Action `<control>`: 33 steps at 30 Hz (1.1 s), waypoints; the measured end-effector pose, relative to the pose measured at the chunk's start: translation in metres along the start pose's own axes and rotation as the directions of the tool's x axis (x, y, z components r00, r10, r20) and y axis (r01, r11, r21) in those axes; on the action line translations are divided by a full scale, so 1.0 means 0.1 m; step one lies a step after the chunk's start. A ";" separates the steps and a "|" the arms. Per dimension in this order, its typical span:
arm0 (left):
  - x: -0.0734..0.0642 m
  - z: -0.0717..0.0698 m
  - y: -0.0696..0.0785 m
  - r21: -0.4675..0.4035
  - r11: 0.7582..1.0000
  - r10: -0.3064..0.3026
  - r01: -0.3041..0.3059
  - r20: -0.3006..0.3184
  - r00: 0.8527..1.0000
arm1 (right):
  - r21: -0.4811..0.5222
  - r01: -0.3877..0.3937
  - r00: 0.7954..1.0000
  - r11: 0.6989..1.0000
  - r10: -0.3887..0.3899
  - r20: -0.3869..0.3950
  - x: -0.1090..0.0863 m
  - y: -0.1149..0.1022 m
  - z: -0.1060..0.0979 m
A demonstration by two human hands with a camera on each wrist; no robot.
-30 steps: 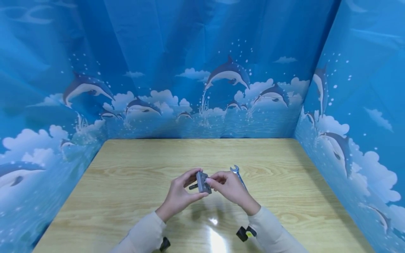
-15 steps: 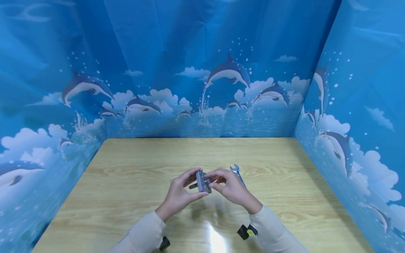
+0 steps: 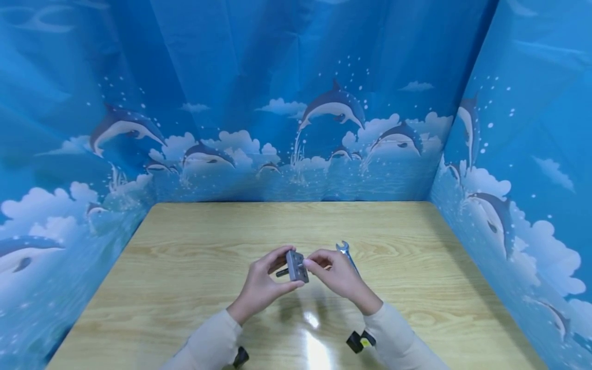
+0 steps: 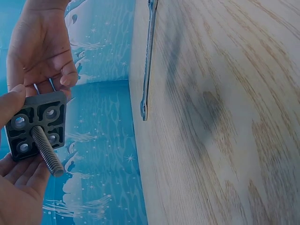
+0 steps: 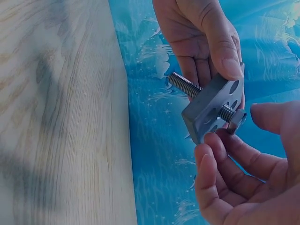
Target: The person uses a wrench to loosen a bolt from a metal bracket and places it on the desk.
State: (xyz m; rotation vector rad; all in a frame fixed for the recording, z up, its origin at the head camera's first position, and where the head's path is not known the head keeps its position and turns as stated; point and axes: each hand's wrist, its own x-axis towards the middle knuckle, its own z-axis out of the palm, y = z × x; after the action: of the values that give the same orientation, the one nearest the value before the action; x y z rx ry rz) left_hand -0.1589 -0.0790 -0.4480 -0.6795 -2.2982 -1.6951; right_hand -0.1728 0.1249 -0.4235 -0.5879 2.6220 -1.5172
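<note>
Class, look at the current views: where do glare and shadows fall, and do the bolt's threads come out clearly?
Head view: white glare on the wooden table near the bottom edge, faint shadows beneath the left hand and right hand; left wrist view: soft-edged shadows on the table beside the wrench; right wrist view: blurry shadows on the table, threads distinct on the bolt.
</note>
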 end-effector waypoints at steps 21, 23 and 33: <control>0.01 0.01 0.01 -0.011 1.000 -0.023 0.024 0.038 0.999 | 0.016 0.111 0.993 0.994 -0.112 0.032 -0.01 0.00 -0.05; 0.01 0.01 0.02 -0.013 1.000 -0.020 0.021 0.039 0.999 | 0.022 0.116 0.992 0.993 -0.117 0.037 -0.01 0.00 -0.06; 0.00 0.02 0.07 -0.018 1.000 -0.019 0.019 0.001 1.000 | 0.029 0.056 0.994 0.998 -0.059 0.097 0.00 0.01 -0.07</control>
State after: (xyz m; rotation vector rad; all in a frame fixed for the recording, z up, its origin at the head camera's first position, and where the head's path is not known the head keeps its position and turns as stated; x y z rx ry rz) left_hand -0.1552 -0.0752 -0.4431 -0.6637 -2.2998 -1.7259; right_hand -0.1746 0.1310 -0.4205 -0.7216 2.5296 -1.4958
